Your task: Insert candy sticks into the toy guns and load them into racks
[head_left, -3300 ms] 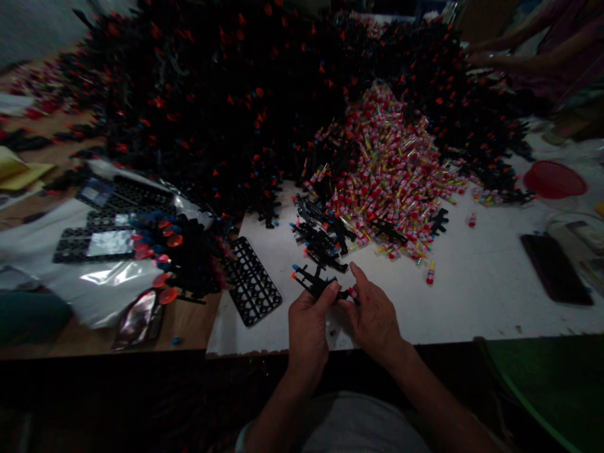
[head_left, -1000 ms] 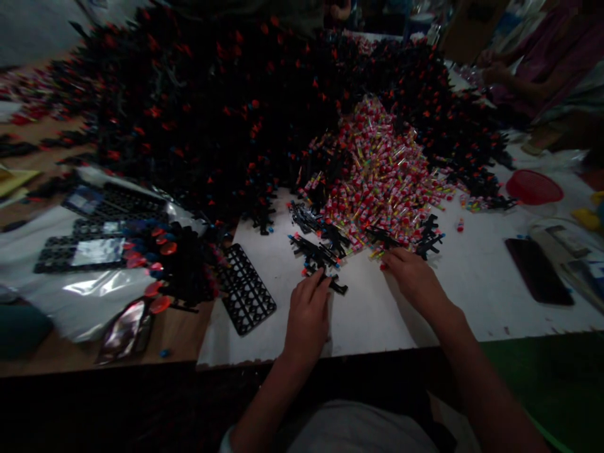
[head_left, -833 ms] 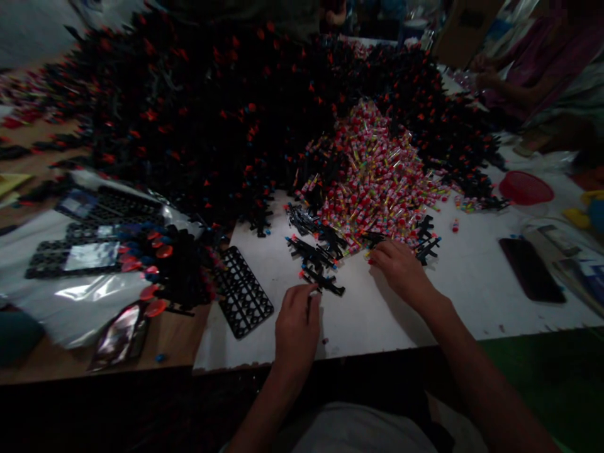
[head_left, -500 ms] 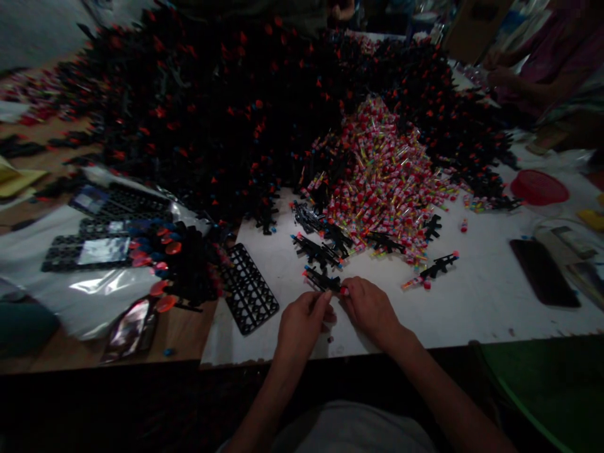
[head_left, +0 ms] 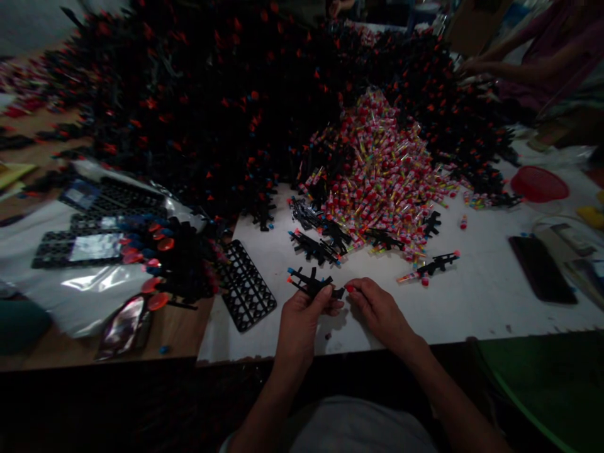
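My left hand (head_left: 306,318) grips a small black toy gun (head_left: 311,283) with blue and orange tips, its muzzle toward the left. Close to the gun's rear end, my right hand (head_left: 375,306) pinches a small red cap (head_left: 349,288) between thumb and fingertips. Just beyond my hands lie more toy guns (head_left: 314,246) on the white tabletop. Behind them rises a heap of small candy-filled tubes (head_left: 382,176) with red caps. To the right, another toy gun (head_left: 438,263) lies with a candy tube at its end.
A huge pile of black toy guns (head_left: 212,107) covers the back. Left of my hands are a black perforated tray (head_left: 248,286) and bundled guns with orange discs (head_left: 158,301). A phone (head_left: 542,269) and red basket (head_left: 539,184) lie right; a co-worker's hands (head_left: 472,66) show at far right.
The toy gun has been lifted off the table in my left hand and turned. My right hand has drawn slightly away from it, with the red cap now showing in its fingers.
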Demonstrator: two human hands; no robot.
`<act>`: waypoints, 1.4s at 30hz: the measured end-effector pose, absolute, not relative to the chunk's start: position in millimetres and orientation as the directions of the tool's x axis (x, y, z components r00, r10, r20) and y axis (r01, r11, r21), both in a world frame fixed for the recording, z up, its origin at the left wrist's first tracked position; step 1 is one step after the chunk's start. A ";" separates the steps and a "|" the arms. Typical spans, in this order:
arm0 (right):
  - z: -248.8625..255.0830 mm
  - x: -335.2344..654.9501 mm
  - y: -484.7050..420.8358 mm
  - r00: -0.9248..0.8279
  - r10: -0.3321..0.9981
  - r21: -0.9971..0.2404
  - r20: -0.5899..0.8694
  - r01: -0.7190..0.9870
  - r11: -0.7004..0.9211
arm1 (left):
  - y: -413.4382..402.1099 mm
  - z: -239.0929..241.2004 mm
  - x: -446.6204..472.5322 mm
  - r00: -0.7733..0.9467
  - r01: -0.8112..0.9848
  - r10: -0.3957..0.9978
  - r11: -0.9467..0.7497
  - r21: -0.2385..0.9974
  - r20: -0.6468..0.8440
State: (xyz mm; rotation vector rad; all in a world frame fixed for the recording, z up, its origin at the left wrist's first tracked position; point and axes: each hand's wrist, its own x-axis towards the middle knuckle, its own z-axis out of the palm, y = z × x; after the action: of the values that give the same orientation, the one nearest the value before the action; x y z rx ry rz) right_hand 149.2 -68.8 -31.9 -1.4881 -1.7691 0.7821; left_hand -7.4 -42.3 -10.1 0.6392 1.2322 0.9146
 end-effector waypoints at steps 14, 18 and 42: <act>-34.0 148.2 -67.3 -0.108 0.975 -0.817 0.194 0.532 0.222 | -43.9 -10.4 -6.1 0.081 -0.169 0.875 0.484 0.859 -0.477; -34.0 146.6 -68.1 -0.149 0.968 -0.790 0.201 0.559 0.250 | -47.0 -14.0 -4.5 0.015 -0.209 0.880 0.468 0.859 -0.475; -15.8 199.1 -43.3 0.148 0.852 -0.288 0.502 0.957 0.003 | -21.8 -6.9 -3.2 0.092 0.300 0.994 0.025 0.954 -0.055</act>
State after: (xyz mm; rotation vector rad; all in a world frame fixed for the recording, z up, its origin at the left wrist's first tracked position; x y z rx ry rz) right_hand 199.1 -43.3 -15.8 -1.8681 -1.7242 -0.2420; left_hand -3.2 -21.8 -6.9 1.4410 1.3686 0.9467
